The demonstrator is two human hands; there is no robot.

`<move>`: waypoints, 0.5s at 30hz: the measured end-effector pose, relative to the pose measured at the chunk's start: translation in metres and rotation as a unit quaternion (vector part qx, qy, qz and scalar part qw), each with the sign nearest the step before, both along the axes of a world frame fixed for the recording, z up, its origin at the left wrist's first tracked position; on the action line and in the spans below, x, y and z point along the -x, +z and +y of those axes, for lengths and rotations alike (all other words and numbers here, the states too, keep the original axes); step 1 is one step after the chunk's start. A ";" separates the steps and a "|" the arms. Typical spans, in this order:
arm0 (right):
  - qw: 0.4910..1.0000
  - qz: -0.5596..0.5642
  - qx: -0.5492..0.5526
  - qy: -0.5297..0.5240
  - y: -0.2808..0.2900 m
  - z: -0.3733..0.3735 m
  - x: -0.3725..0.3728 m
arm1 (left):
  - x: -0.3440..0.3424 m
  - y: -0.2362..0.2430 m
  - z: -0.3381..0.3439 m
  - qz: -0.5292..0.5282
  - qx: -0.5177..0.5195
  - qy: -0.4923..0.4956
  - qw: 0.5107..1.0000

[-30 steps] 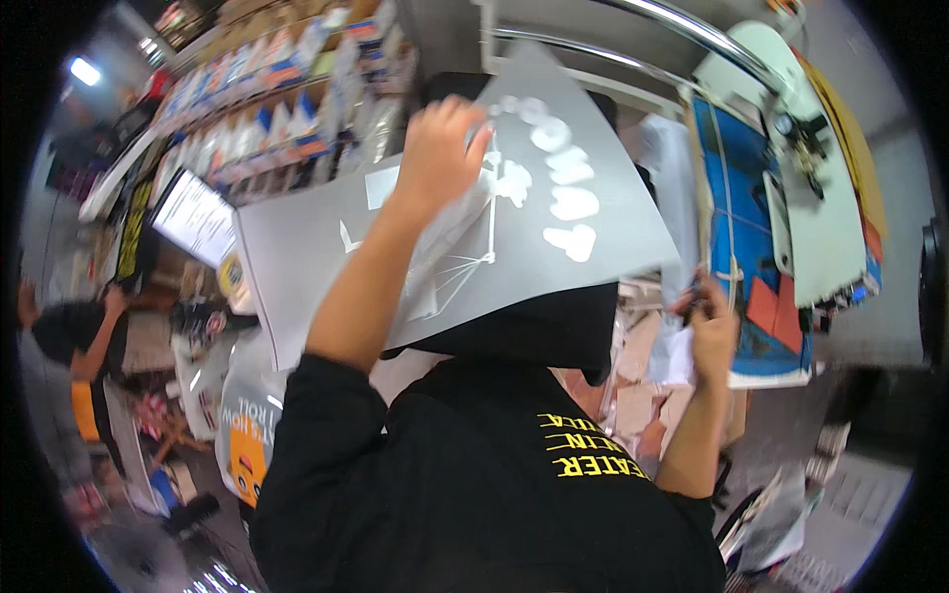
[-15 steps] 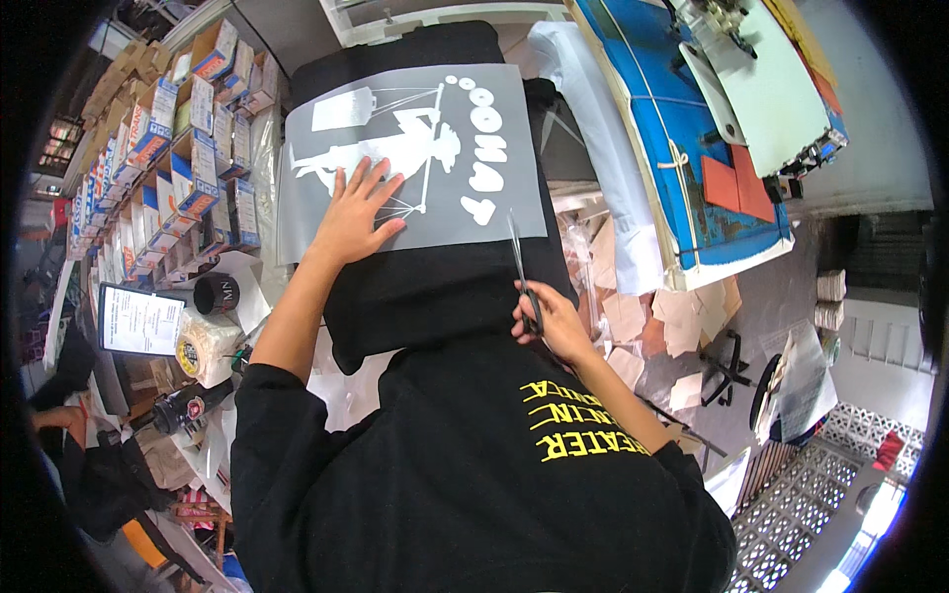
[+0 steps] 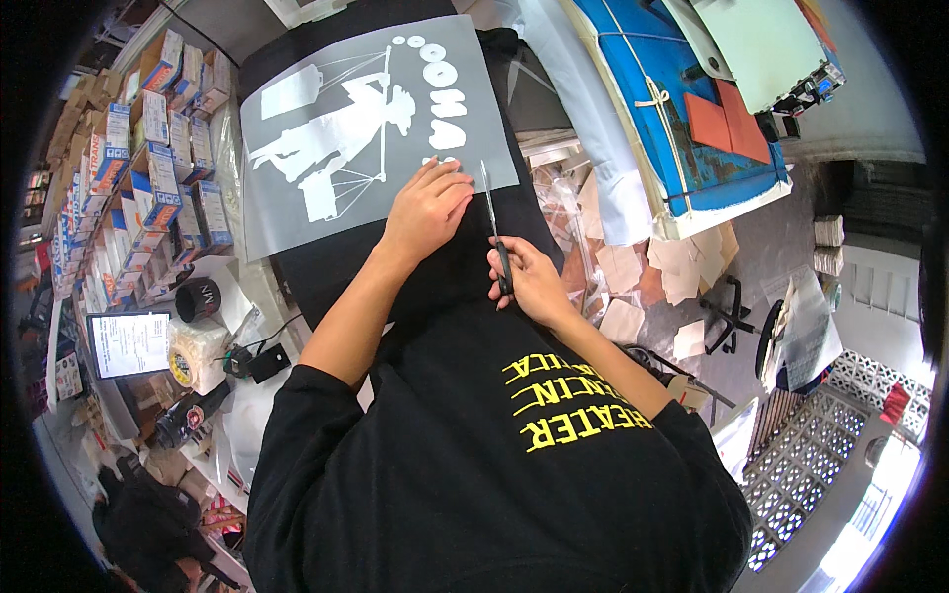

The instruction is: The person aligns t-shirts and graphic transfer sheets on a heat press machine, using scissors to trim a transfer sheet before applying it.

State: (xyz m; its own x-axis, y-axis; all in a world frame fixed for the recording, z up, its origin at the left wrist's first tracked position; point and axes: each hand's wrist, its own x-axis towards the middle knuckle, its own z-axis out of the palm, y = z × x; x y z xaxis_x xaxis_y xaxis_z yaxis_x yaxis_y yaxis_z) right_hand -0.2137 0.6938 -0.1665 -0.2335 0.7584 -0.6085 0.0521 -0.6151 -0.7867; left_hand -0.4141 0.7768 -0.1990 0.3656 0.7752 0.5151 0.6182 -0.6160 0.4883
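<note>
A translucent grey sheet [image 3: 287,222] with a white figure and rounded white lettering lies on black fabric [image 3: 326,292] over a raised surface. My left hand [image 3: 425,212] rests palm down on the sheet's lower right part, covering some lettering, fingers slightly apart. Long silver scissors [image 3: 488,203] with black handles are in my right hand [image 3: 524,272], just below and right of it; their blades point away from me, tips by the sheet's lower right edge.
Stacked cardboard boxes [image 3: 148,168] line the left, near a phone-like screen or paper [image 3: 129,344] and tape roll [image 3: 180,364]. A blue board machine [image 3: 667,173] stands right, above paper scraps [image 3: 677,267]. A person in dark clothing [image 3: 143,519] is at lower left.
The lifted sheet was laid flat on the black fabric. My left hand moved rightward to the lettering; my right hand brought the scissors inward and up beside the sheet.
</note>
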 end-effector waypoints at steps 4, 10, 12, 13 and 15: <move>1.000 -0.010 0.001 0.001 0.002 -0.001 -0.002 | -0.003 -0.004 -0.001 -0.004 -0.020 0.012 1.000; 0.999 0.001 0.023 -0.034 0.015 0.004 0.003 | -0.008 0.000 -0.004 0.013 -0.058 0.019 0.998; 0.998 0.015 0.022 -0.057 0.016 0.016 0.010 | -0.010 0.007 -0.008 -0.003 -0.058 0.008 0.998; 0.997 0.013 0.028 -0.068 0.015 0.024 0.014 | -0.010 0.011 -0.010 -0.011 -0.058 0.003 0.998; 0.997 0.008 0.024 -0.069 0.014 0.035 0.016 | -0.009 0.015 -0.013 -0.013 -0.059 0.005 0.998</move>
State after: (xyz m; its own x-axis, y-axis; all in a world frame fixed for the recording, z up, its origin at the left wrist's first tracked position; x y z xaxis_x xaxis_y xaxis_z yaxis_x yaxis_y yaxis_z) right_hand -0.2298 0.7288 -0.1527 -0.1392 0.7539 -0.6421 -0.0478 -0.6527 -0.7561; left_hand -0.4054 0.7637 -0.1842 0.3442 0.7114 0.6128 0.6125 -0.6648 0.4276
